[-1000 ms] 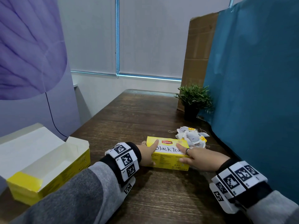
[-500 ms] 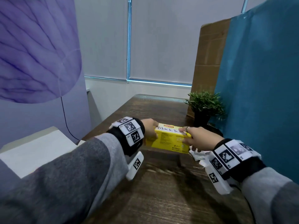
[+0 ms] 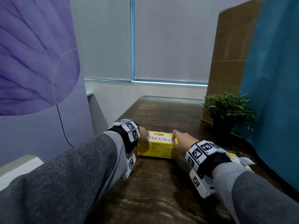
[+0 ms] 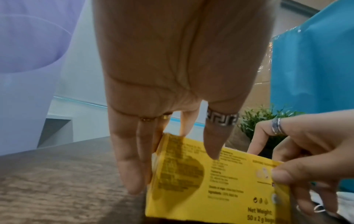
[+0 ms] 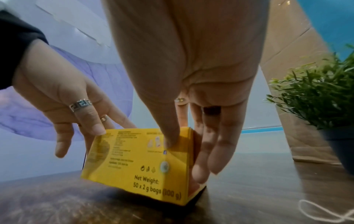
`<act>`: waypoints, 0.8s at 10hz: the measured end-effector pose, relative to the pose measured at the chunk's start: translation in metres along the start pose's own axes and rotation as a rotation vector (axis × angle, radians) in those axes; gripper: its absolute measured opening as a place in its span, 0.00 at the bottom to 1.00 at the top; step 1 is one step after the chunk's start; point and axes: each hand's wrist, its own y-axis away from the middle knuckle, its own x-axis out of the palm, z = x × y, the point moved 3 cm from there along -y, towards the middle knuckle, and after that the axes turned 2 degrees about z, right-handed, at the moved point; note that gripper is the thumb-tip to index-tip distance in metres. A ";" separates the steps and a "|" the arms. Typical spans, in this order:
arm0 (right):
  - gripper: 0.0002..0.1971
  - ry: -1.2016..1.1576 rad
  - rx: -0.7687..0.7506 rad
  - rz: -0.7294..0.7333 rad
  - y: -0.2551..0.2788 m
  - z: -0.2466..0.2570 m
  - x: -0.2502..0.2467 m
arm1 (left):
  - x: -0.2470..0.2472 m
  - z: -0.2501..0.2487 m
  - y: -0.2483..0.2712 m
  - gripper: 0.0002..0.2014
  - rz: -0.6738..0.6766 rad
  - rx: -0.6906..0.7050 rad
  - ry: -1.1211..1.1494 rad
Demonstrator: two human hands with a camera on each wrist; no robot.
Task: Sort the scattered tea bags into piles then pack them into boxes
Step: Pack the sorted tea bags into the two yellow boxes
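Note:
A yellow Lipton box [image 3: 159, 147] with "Black Tea" handwritten on its closed lid sits on the dark wooden table [image 3: 161, 113]. My left hand [image 3: 144, 137] grips its left end, thumb on the front face and fingers down the end panel [image 4: 134, 166]. At the other end my right hand [image 3: 178, 141] grips it the same way, thumb [image 5: 168, 133] pressed on the front of the box [image 5: 134, 163]. A pile of white tea bags [image 3: 242, 160] lies on the table behind my right wrist, mostly hidden by it.
A potted green plant [image 3: 226, 110] stands to the right of the box, before a cardboard sheet [image 3: 229, 62] and a blue curtain [image 3: 275, 78]. The white flap of an open box [image 3: 21, 165] shows at the near left. A purple panel [image 3: 40, 62] lines the left side.
Both hands lifted the Black Tea box from near the tea bag pile and carried it away from me; it now stands farther back on the table. The head view has tilted upward.

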 end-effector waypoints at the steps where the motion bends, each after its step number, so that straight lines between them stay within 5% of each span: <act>1: 0.12 0.042 -0.004 0.018 -0.006 -0.001 -0.002 | -0.001 0.005 0.005 0.25 -0.040 -0.004 0.074; 2: 0.24 0.143 -0.016 -0.085 0.006 0.008 -0.015 | -0.018 0.015 0.012 0.26 -0.101 0.012 0.123; 3: 0.20 0.151 -0.132 -0.283 0.040 0.042 -0.031 | -0.038 0.023 0.042 0.30 -0.130 0.024 0.205; 4: 0.16 0.036 -0.342 -0.222 0.078 0.092 -0.032 | -0.056 0.039 0.074 0.33 -0.289 0.026 0.163; 5: 0.20 -0.127 -0.484 0.073 0.110 0.146 -0.012 | -0.070 0.062 0.108 0.32 -0.447 0.042 0.098; 7: 0.35 0.006 -0.484 0.374 0.128 0.215 0.046 | -0.077 0.114 0.159 0.31 -0.598 0.042 0.165; 8: 0.14 0.065 -0.442 0.349 0.124 0.221 0.063 | -0.071 0.131 0.177 0.30 -0.611 0.067 0.238</act>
